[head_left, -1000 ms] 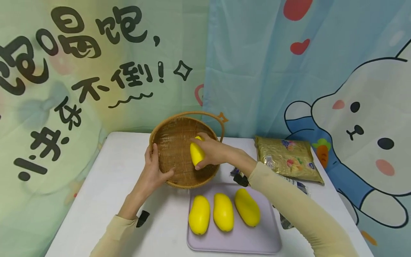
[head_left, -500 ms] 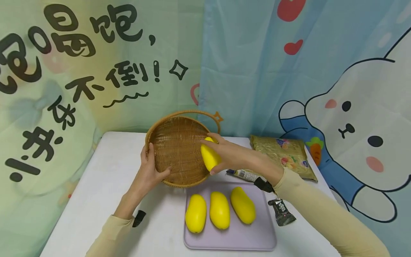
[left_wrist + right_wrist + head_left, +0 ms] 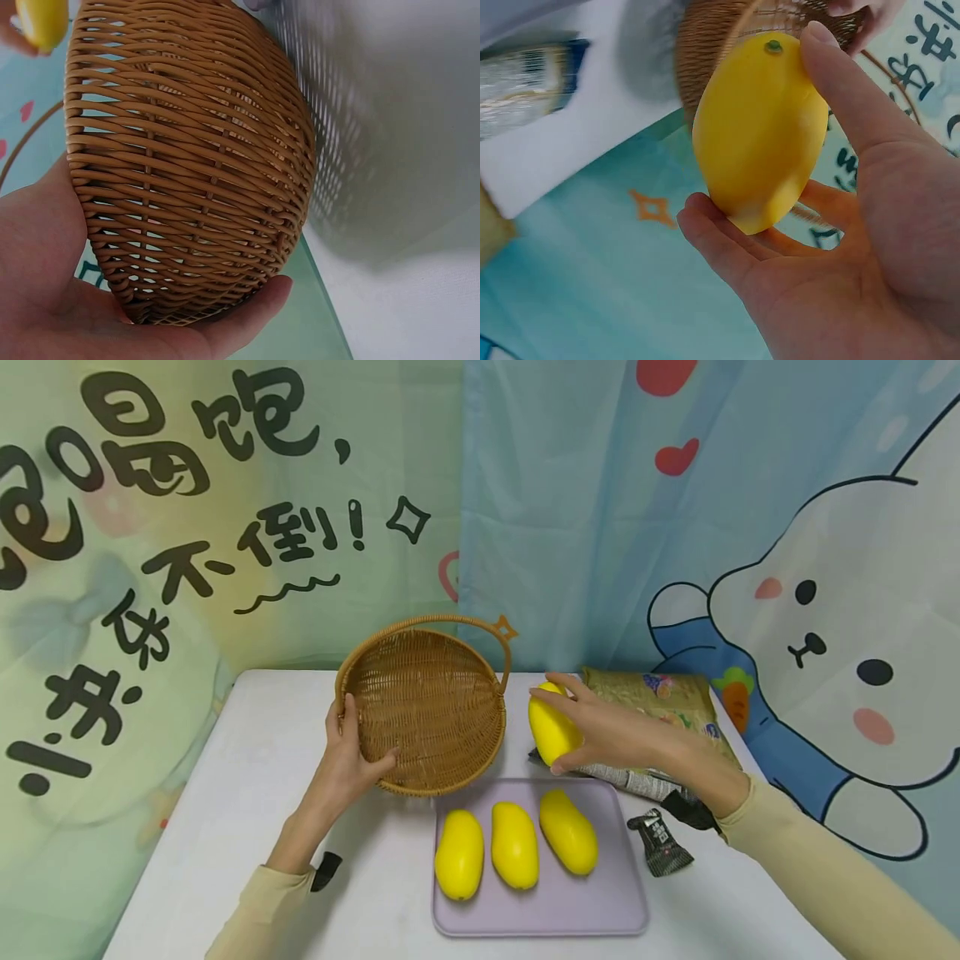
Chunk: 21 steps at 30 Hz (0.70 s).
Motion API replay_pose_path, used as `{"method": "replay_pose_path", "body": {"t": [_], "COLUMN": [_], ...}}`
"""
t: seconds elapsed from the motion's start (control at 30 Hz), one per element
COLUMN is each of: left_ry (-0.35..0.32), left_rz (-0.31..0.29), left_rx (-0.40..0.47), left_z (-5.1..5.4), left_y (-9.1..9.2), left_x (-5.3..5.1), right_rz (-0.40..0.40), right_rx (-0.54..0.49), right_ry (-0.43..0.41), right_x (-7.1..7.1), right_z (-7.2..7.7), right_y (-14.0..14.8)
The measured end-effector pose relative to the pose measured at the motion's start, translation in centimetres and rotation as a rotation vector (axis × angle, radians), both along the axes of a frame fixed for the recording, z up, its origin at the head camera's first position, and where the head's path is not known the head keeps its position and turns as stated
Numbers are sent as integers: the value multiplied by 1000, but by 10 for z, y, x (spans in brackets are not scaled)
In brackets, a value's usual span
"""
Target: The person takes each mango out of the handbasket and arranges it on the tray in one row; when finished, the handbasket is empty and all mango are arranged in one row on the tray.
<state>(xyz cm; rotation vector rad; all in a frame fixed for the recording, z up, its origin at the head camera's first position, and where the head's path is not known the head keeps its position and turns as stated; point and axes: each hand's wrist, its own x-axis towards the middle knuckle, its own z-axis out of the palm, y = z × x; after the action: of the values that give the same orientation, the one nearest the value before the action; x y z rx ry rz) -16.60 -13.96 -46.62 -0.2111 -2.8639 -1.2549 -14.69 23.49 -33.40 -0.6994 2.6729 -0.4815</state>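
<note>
A brown wicker basket [image 3: 427,718] with a looped handle is tipped so its hollow inside faces me. My left hand [image 3: 352,768] grips its left rim, thumb on the inside; the left wrist view shows the woven outer wall [image 3: 187,150] close up. To the right of the basket, my right hand [image 3: 607,727] holds a yellow mango [image 3: 552,725] above the table. In the right wrist view this mango [image 3: 761,135] sits between thumb and fingers, its green stem spot showing. Three more mangoes [image 3: 514,846] lie side by side on a pale purple tray [image 3: 540,918] in front of the basket.
A gold printed bag [image 3: 645,683] lies at the back right, partly behind my right hand. Near it are a silvery long packet [image 3: 630,779] and a small black wrapped snack [image 3: 660,843] beside the tray. Printed cloth [image 3: 525,527] hangs behind the white table [image 3: 195,827].
My right hand has carried the mango out of the basket and to the right. The left hand keeps its grip on the rim. The head view has shifted slightly.
</note>
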Motion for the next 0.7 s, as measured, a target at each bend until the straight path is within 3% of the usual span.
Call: {"method": "replay_pose_path", "body": {"t": [0.2,0.4,0.7], "left_ry": [9,24,11], "left_rz": [1,1,1], "left_rx": [5,-2,7], "left_z": [0,0,-2], "left_y": [0,-1,-1], "left_x": [0,0,-1], "right_rz": [-34,-57,-152], "right_rx": [11,-37,-68], "right_ry": [52,92,-47], "right_x": [13,27,48], "right_z": [-15,-43,-80], "right_y": [35,62,82]}}
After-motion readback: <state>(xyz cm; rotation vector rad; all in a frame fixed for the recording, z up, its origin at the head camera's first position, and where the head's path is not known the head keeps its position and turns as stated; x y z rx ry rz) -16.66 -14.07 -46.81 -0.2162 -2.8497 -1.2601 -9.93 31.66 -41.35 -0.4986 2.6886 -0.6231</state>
